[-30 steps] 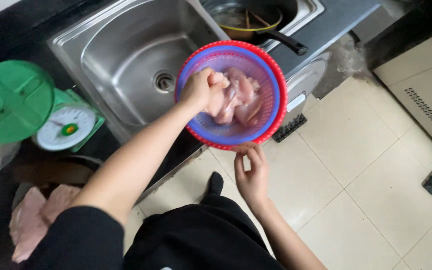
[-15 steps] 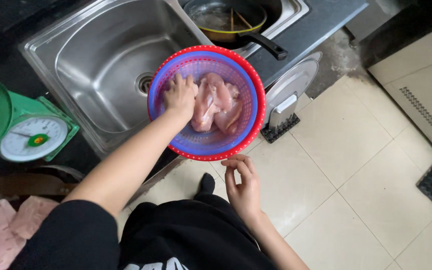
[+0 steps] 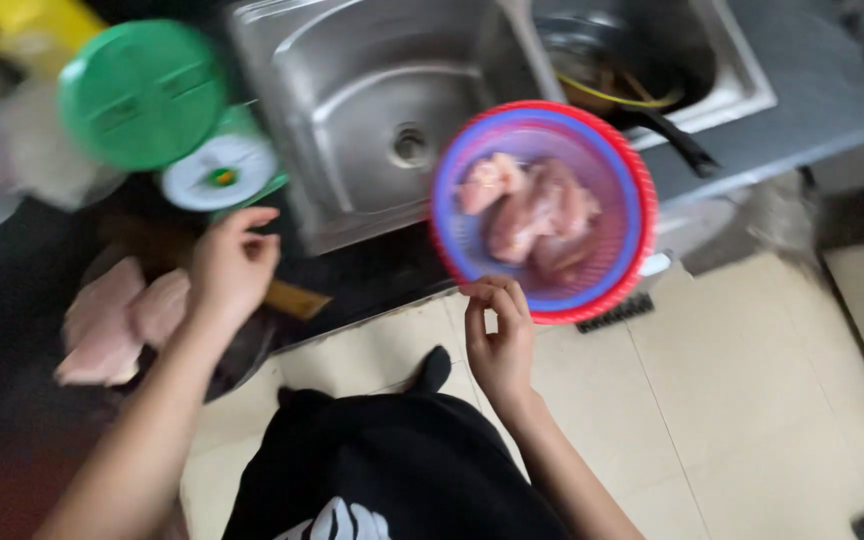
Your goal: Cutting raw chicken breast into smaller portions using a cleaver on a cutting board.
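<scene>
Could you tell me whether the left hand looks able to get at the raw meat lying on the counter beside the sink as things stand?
Probably yes. The left hand is open, holds nothing, and hovers right beside the raw meat with nothing between them. The right hand holds the colander.

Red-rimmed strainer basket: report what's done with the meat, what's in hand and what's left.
Done: several raw pink meat pieces lie inside the strainer basket, which is off the counter edge near the steel sink.
In hand: the right hand grips the basket's near rim; the left hand is open over the dark counter.
Left: more pale meat slabs lie on the counter beside the left hand, below the green scale.
</scene>
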